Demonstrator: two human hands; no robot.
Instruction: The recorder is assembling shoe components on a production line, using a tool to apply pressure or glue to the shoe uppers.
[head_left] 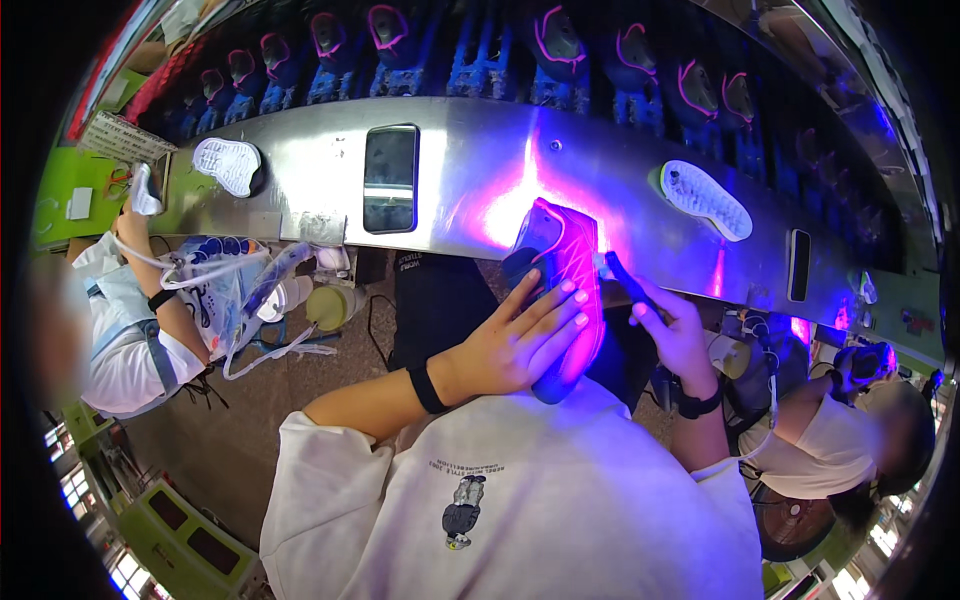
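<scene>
A dark shoe upper (574, 290), lit pink and violet by a strong light, stands tilted between my body and the bench edge. My left hand (520, 335) presses on its side, fingers laid across it and gripping it; the thumb is hidden. Bright pink lines glow along the shoe. In my right hand (675, 325) is a slim dark-handled brush (625, 275), pinched between thumb and fingers. Its pale tip is close to the right side of the shoe; whether it touches, I cannot tell.
The metal bench (310, 150) bears a white shoe sole (228, 165), another white sole (706, 200) and a phone-like dark panel (391, 178). Beyond it runs a rack of dark shoes (388, 30) with glowing pink lines. Co-workers sit at left (130, 320) and right (825, 440).
</scene>
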